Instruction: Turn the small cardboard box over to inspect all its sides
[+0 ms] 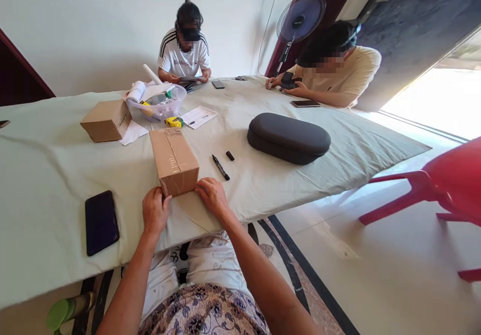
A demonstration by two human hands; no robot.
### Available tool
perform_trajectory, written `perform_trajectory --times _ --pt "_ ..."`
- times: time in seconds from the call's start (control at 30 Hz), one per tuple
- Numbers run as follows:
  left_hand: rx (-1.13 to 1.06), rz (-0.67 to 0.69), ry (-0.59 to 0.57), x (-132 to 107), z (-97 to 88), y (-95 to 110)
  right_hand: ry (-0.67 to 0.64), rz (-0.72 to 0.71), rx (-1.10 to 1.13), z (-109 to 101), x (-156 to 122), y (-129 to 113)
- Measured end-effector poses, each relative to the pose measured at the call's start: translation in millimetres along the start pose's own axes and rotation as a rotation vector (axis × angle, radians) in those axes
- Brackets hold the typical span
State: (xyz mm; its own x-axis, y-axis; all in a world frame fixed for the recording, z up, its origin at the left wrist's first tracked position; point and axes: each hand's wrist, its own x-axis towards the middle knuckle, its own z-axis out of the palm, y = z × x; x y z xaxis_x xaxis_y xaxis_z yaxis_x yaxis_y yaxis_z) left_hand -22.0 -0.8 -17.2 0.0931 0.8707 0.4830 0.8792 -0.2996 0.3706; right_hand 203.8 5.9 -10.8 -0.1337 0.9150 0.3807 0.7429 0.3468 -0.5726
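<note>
A taped cardboard box (176, 159) lies on the cloth-covered table in front of me. My left hand (155, 212) holds its near left corner, thumb against the front face. At the near right corner, my right hand (212, 194) has its fingers closed on the box's edge. To the right of the box lie an uncapped black marker (220, 167) and its separate cap (230, 155). A dark phone (101, 222) rests left of my left hand.
Beyond the box are a second cardboard box (105, 120), a yellow tape measure (174, 122), a paper sheet (200, 117) and a filled plastic basket (176, 105). A black case (288, 138) stands right. Two people sit across the table. A red chair (451, 184) is beside it.
</note>
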Motion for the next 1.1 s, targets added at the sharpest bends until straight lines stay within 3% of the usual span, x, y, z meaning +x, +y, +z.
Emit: perform_trajectory --times 0.23,0.57,0.87,1.1 --pt "-0.112 0.013 0.056 -0.9 -1.8 -4.4 -0.011 0.001 0.028 0.0 1.7 -0.3" --pt "0.019 0.074 0.030 1.4 -2.8 1.5 -0.030 0.084 -0.024 0.1 2.8 -6.4" --pt "-0.105 0.086 -0.026 1.2 -4.7 -1.1 -0.035 0.041 0.042 -2.3 2.4 -3.5" --pt "-0.179 0.031 0.111 -4.3 -3.7 2.6 -0.043 -0.021 0.054 -1.3 1.9 0.5"
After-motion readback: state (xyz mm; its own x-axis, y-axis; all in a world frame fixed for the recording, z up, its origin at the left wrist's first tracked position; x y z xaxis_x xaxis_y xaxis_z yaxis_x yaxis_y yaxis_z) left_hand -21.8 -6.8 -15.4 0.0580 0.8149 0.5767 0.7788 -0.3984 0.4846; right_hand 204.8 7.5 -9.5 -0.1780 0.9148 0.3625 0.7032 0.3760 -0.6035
